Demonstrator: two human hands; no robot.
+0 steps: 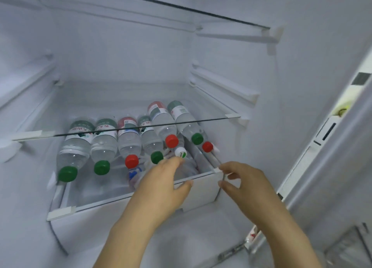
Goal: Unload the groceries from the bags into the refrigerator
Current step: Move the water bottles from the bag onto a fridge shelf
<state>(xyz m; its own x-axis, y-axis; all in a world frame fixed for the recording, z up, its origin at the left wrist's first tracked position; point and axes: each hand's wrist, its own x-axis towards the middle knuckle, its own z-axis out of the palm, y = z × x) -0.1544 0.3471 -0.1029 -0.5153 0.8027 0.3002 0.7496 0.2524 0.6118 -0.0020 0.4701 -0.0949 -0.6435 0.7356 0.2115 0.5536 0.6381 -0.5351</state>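
She is bent right into the open refrigerator [302, 86], and everything sits around the white drawer [201, 193] pulled out under the glass shelf [141, 127].

At the drawer's left end a water bottle with a green cap [67, 173] lies on its side, cap toward her and poking past the drawer's front rim. Just right of it lies a second green-capped bottle [101, 167], then a red-capped bottle [131, 161], then another green-capped one [156, 157], all side by side with their labelled ends tucked back beneath the glass shelf. Lower in the drawer, under that row, something with blue print [133, 175] shows, too blurred to name.

The left hand [163, 185] reaches over the drawer's front edge, fingers spread and loose, thumb lying on the rim, fingertips near a small white-capped bottle [180, 152]; it grips nothing that I can see.

Further right two bottles ride higher on the pile, one with a red cap [171, 141], one with a green cap [197, 138], and a last red cap [207, 146] sits against the drawer's right wall.

The right hand [244, 181] is at the drawer's front right corner, thumb and forefinger curled toward the corner edge; whether they actually pinch it I cannot tell.
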